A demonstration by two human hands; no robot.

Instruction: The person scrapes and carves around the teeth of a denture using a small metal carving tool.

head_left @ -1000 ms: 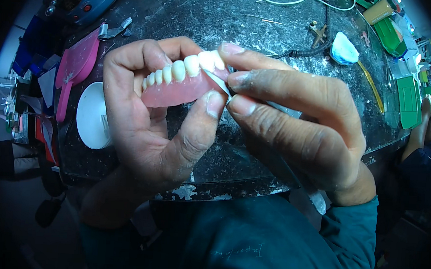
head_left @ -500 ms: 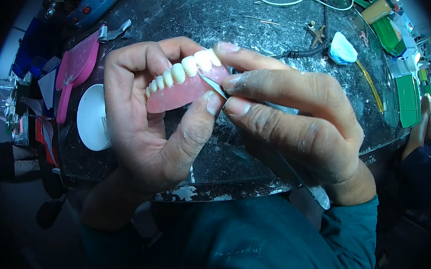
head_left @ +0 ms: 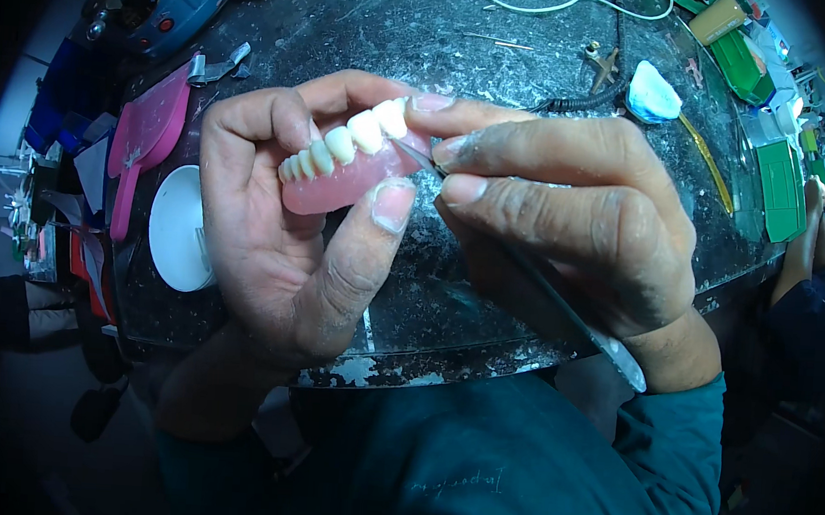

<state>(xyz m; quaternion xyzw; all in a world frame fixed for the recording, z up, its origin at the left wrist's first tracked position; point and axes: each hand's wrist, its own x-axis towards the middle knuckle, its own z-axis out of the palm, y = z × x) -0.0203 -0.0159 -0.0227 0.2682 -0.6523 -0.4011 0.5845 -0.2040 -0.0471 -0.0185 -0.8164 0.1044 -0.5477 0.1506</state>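
Observation:
A denture (head_left: 337, 185) with a pink base and a row of white teeth is held up over the bench. My left hand (head_left: 275, 263) is closed round it, fingers behind and the thumb raised near its lower edge. My right hand (head_left: 590, 216) pinches a slim metal carving knife (head_left: 568, 309) between thumb and fingers. The blade tip touches, or nearly touches, the pink base just below the front teeth. The knife's broad, flat other end slants down toward my right wrist. My right index fingertip reaches the end of the tooth row.
Left on the dusty dark bench (head_left: 447, 316) are a white bowl (head_left: 176, 229), a pink dustpan (head_left: 151, 128) and a blue machine (head_left: 168, 11). Beyond my right hand lie a plaster piece (head_left: 654, 93), a metal burner-like fitting (head_left: 603, 71) and a yellow strip (head_left: 706, 162). Green bins (head_left: 780, 190) stand far right.
The denture has turned slightly in my left hand, and the left thumb has shifted off the blade area. The knife tip has moved a little right, its handle end swinging right.

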